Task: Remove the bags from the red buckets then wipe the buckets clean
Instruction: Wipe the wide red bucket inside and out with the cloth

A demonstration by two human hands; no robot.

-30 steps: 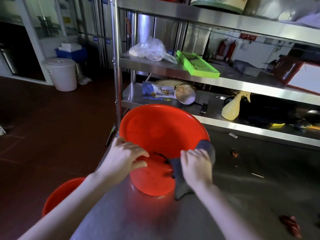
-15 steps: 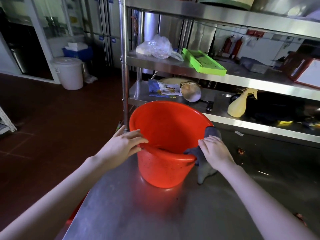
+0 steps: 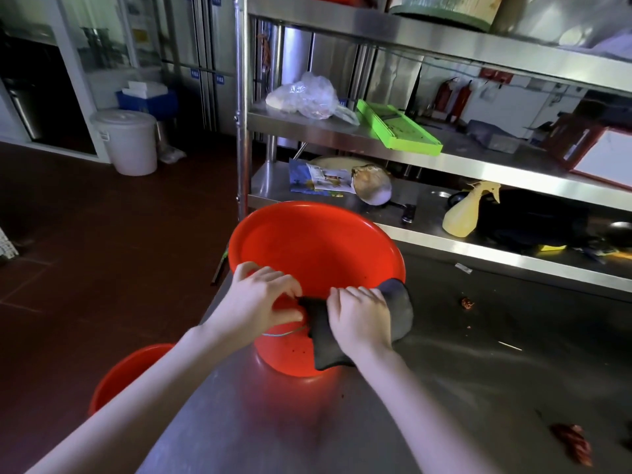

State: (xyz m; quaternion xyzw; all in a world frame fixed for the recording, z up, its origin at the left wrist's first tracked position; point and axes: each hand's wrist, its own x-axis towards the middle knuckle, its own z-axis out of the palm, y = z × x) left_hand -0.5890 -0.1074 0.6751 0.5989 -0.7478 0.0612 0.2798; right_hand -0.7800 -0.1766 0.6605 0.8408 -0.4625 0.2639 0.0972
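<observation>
The red bucket (image 3: 314,248) stands bagless near the left edge of the steel table (image 3: 444,388). Wiping seems to be in hand: the right hand (image 3: 359,319) clasps a dark cloth (image 3: 400,302) over the near rim, and the left hand (image 3: 260,299) grips that rim beside it. The next move probably calls for sliding the cloth around. A second bucket (image 3: 126,374) sits lower left.

A: Left hand (image 3: 263,299)?
B: Forearm extended forward; fingers curled over the rim of the red bucket (image 3: 307,248), thumb outside.
A: Right hand (image 3: 359,319)?
B: Just beside the left, palm down, gripping the dark cloth (image 3: 400,302).
</observation>
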